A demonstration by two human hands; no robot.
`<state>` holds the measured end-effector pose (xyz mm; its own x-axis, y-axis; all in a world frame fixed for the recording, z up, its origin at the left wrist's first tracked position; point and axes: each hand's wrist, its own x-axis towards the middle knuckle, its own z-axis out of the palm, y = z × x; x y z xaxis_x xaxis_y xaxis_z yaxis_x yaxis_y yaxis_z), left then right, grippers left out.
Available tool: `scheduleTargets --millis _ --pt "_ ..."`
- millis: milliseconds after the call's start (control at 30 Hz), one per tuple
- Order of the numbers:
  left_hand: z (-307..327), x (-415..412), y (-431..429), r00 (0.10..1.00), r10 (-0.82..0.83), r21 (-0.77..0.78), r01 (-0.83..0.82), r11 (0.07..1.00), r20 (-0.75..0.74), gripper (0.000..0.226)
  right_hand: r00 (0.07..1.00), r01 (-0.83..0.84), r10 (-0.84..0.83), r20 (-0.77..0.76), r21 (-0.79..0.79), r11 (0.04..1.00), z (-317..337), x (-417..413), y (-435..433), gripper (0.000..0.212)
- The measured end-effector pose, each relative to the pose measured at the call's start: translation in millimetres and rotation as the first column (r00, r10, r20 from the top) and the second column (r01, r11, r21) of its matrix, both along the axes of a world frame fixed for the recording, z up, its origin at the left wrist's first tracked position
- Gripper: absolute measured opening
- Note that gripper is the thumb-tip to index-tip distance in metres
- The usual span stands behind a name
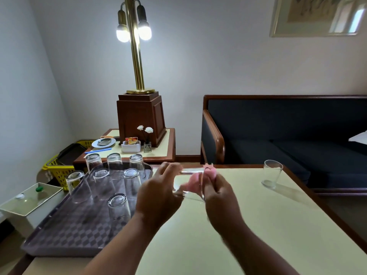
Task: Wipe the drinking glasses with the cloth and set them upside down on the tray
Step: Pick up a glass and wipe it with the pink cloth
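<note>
Step in hand: wiping. The left hand (158,192) grips a drinking glass (191,171) round its base end, fingers curled on it. It holds the glass on its side in the air over the counter (258,235), just right of the tray (65,237). The right hand (220,197) pinches the pink cloth (193,179), which is bunched at the glass's mouth & seems pushed partly inside. There's motion blur here, so can't tell how deep it goes.

On the tray, 7 inverted glasses (119,207) stand rim-down in approx 3 rows toward the far end. The near part of the tray is bare. One upright glass (272,175) stands on the counter at far right, well apart from both hands. It's prob the last one left to wipe, so the task looks nearly done: this glass plus that one.

Next move, as I judge it:
- Pull the cloth out w/ the right hand.
- Turn the glass rim-down w/ the left hand.
- Set it on the bare near part of the tray, beside the closest inverted glass but not touching it.
- Keep a firm hold through the flip, since smooth glass slips easily.
- Lower it gently so the neighbours aren't knocked.
- Then reach right for the upright glass.
</note>
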<state>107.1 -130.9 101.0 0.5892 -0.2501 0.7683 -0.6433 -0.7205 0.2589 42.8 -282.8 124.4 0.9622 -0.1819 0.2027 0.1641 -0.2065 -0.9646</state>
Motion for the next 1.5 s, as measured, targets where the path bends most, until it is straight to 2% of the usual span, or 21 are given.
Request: scheduleTargets --millis 33,100,167,233,300,333,400,467,500,600,667,733,800,833,900,1000,1067,1133,1233,1333,1500 --pt "1.9 -0.2 -4.0 0.998 0.055 0.000 -0.056 0.998 0.040 0.041 0.979 0.026 0.036 -0.202 0.296 0.955 0.7 -0.7 9.1 0.029" --pt "4.6 3.1 -3.2 0.996 0.074 0.030 -0.075 0.997 0.044 0.050 0.953 0.037 0.075 -0.292 0.362 0.932 1.6 -1.1 13.2 0.026" --pt "7.0 6.7 6.4 0.998 -0.032 0.059 0.035 0.998 -0.053 0.065 1.000 -0.019 0.018 -0.010 -0.037 0.999 2.3 -0.1 2.4 0.021" --pt "7.7 8.4 14.2 0.974 -0.157 0.113 0.176 0.978 -0.161 0.073 0.954 0.034 0.147 0.262 -0.582 0.812 7.5 5.0 -20.1 0.023" --pt "6.6 4.1 13.0 0.971 -0.170 0.130 0.193 0.972 -0.170 0.061 0.924 0.075 0.223 0.312 -0.717 0.693 6.7 8.6 -27.2 0.031" --pt "7.4 1.1 9.8 0.983 -0.136 0.099 0.148 0.984 -0.123 0.052 0.936 0.066 0.170 0.308 -0.628 0.776 6.7 5.3 -21.9 0.035" --pt "11.2 -2.4 1.6 0.999 0.036 0.048 -0.038 0.998 0.031 0.043 0.999 -0.038 0.038 0.000 -0.002 0.999 6.9 -2.2 -4.0 0.033" --pt "16.2 -3.1 -6.5 0.979 0.150 0.038 -0.156 0.987 0.136 0.046 0.917 0.003 0.210 -0.340 0.532 0.847 9.9 -6.0 8.7 0.032" --pt "17.3 -2.3 -8.6 0.978 0.139 0.042 -0.148 0.988 0.156 0.049 0.895 0.031 0.226 -0.386 0.559 0.829 9.1 -5.5 9.6 0.032" --pt "15.9 2.3 -2.9 0.999 -0.011 0.093 0.006 0.996 0.053 0.063 0.997 -0.012 0.016 -0.081 0.048 0.999 10.5 -3.4 -4.4 0.016" --pt "11.9 5.5 4.4 0.984 -0.142 0.096 0.152 0.984 -0.107 0.073 0.979 0.025 0.086 0.185 -0.524 0.851 12.8 2.4 -28.1 0.009" --pt "7.6 1.7 3.6 0.969 -0.176 0.076 0.191 0.979 -0.175 0.060 0.959 0.052 0.169 0.228 -0.726 0.686 10.5 5.7 -36.1 0.020" --pt "6.7 -3.2 -5.6 0.993 -0.090 -0.007 0.090 0.996 -0.081 0.044 0.978 0.082 0.039 0.207 -0.545 0.834 5.6 1.2 -23.1 0.031" --pt "8.5 -4.9 -12.1 0.999 -0.022 -0.046 0.021 0.999 -0.023 0.043 0.996 0.060 -0.045 0.072 -0.229 0.971 4.9 -1.4 -12.5 0.031" --pt "13.9 -7.6 -23.5 0.997 0.063 -0.049 -0.060 0.997 0.050 0.056 0.960 0.055 0.049 -0.274 0.360 0.931 8.1 -6.1 4.4 0.027" --pt "12.1 -2.9 -25.0 0.996 -0.006 -0.073 -0.001 0.997 -0.094 0.069 0.971 0.088 -0.012 -0.237 0.313 0.946 8.8 -2.6 -0.3 0.017" --pt "4.0 -0.8 -23.5 0.904 -0.097 -0.225 0.001 0.974 -0.416 0.082 0.983 0.163 -0.157 0.093 -0.060 0.985 9.9 0.1 -8.6 0.007" --pt "7.1 -4.7 -23.9 0.552 -0.446 -0.596 -0.119 0.794 -0.705 0.044 0.933 0.270 -0.144 0.331 -0.375 0.887 5.4 4.3 -18.8 0.013" --pt "11.9 -5.3 -16.2 0.106 -0.783 -0.773 -0.286 0.567 -0.613 0.075 0.922 0.315 -0.098 0.375 -0.577 0.754 2.6 7.6 -25.4 0.016" --pt "18.1 -8.6 -14.9 0.026 -0.851 -0.829 -0.244 0.503 -0.524 0.104 0.921 0.297 -0.016 0.389 -0.676 0.675 1.1 6.5 -24.1 0.021" --pt "21.2 -5.1 -9.5 0.138 -0.933 -0.901 -0.338 0.272 -0.333 0.083 0.897 0.115 0.290 0.335 -0.808 0.578 0.3 6.5 -21.6 0.041"
